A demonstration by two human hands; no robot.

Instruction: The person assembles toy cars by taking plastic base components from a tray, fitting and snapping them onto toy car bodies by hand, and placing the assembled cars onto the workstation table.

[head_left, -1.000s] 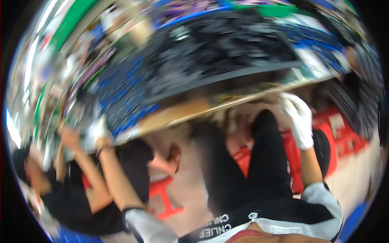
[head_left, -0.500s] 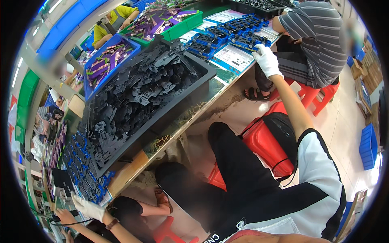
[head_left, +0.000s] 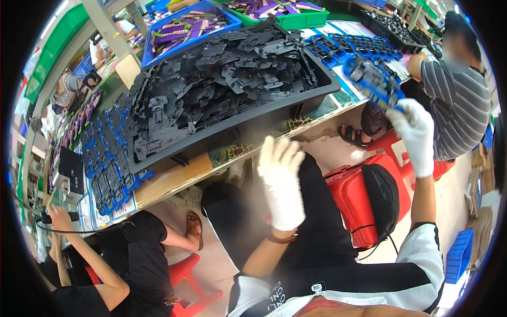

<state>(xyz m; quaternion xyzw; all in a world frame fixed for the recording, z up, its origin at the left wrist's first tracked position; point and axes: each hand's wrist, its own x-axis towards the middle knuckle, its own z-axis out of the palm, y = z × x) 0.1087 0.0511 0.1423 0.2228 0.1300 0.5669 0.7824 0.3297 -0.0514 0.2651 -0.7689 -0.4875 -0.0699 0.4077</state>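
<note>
My right hand (head_left: 414, 129), in a white glove, grips the near end of a blue-and-black toy car chassis (head_left: 372, 79) and holds it above the right part of the bench; motion blurs its details. In front of the bench edge, over my lap, my left hand (head_left: 282, 177) is raised in a white glove, empty, with its fingers stretched out. Between the two hands and beyond them stands a large black tray (head_left: 317, 95) heaped with black plastic parts (head_left: 211, 90). More blue-and-black chassis (head_left: 364, 47) lie in rows on printed sheets behind the held one.
At the left end of the bench lie blue-framed black parts (head_left: 108, 158), beside a black box (head_left: 68, 169). A blue bin (head_left: 229, 24) and a green bin (head_left: 311, 20) hold purple pieces. Co-workers sit on both sides. A red-and-black bag (head_left: 364, 201) stands right of my legs.
My left hand has come from the far-left end of the bench to the middle. My right hand, empty before, has taken hold of a toy car chassis and lifted it. The view has turned left.
</note>
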